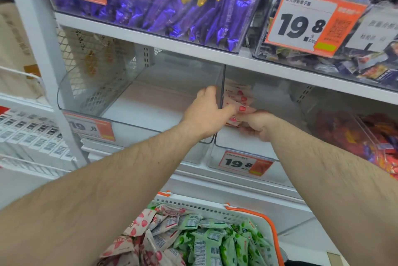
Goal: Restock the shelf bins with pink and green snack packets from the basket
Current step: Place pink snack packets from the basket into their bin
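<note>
Fingers (206, 93) of left hand (204, 110) hook the clear bin (137, 84) wall | right hand (255, 124) pinches pink packets (239, 102) inside the neighbouring bin (280, 102) | basket (215, 207) below holds pink and green packets (215, 242)

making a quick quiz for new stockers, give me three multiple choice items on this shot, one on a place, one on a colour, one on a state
1. Where are the pink strawberry-print snack packets being placed?
A. left clear plastic bin
B. right clear plastic bin
C. top shelf

2. What colour are the handles of the white plastic basket?
A. blue
B. orange
C. black

3. What state is the left clear plastic bin in?
A. holds no packets
B. half full
C. overflowing

Answers:
1 B, both the left hand and the right hand hold the pink packets in the right clear plastic bin.
2 B, the orange handle curves along its rim.
3 A, only its bare floor shows.
</note>
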Tool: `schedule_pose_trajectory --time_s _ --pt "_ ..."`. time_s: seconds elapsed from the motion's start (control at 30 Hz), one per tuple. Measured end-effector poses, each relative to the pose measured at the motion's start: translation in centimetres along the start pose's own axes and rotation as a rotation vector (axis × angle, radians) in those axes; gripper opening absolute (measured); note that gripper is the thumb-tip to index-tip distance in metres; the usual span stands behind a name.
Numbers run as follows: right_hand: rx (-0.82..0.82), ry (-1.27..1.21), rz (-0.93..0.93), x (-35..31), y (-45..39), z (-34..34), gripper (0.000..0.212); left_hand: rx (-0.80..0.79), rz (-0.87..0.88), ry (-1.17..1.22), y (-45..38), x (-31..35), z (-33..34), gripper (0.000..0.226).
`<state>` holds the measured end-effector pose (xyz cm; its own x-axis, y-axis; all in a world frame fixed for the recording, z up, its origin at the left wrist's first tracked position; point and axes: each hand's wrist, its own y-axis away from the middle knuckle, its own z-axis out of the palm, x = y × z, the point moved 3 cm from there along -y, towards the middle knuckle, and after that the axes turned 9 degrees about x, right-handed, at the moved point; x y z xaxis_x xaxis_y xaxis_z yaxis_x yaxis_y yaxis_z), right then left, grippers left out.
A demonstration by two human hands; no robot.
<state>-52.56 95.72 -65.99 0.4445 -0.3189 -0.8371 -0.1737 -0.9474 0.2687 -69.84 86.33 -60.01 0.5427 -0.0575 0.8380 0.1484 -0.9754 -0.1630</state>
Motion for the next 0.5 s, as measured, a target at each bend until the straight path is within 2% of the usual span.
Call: schedule_pose_trajectory --time_s 0.1,0.23,0.3,0.4,0.5 --pt "0.061 -0.043 0.02 -0.1 1.0 -0.5 0.018 0.035 0.06 -0.065 1.6 0.3 -1.3 0.065" --pt "0.078 -0.028 0.052 -1.2 1.5 0.2 0.034 -0.114 0.052 -0.145 2.7 -0.7 -1.6 0.068" --pt "0.088 -0.029 0.07 -1.6 1.3 0.8 0.042 -0.152 0.047 -0.145 2.6 -0.6 -1.1 0.061" --pt "0.098 -0.049 0.089 -1.7 0.8 1.5 0.043 -0.114 0.033 -0.1 1.6 -0.1 -0.3 0.043" --pt "0.114 -0.004 0.088 -2.0 0.4 2.2 0.041 -0.062 0.049 -0.068 1.2 -0.4 0.5 0.058"
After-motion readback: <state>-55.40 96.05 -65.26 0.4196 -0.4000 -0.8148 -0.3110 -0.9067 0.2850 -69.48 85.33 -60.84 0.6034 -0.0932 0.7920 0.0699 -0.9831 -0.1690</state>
